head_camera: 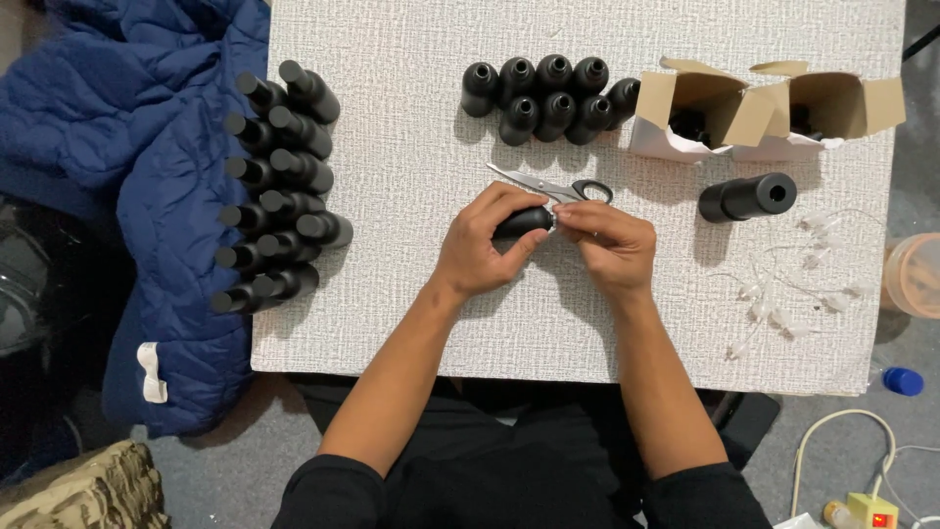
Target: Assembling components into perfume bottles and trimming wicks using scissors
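Note:
My left hand (485,245) grips a small black bottle (522,221) lying sideways over the middle of the white table (411,313). My right hand (609,245) pinches at the bottle's right end with fingertips closed on its neck; what is between them is hidden. Scissors (553,187) with black handles lie on the table just behind both hands.
Several black bottles (279,186) lie stacked at the left edge, and several more (548,93) stand at the back. Two open cardboard boxes (759,113) sit back right, a black cylinder (747,197) beside them. Clear plastic bits (793,294) are scattered right. A blue jacket (147,147) hangs off left.

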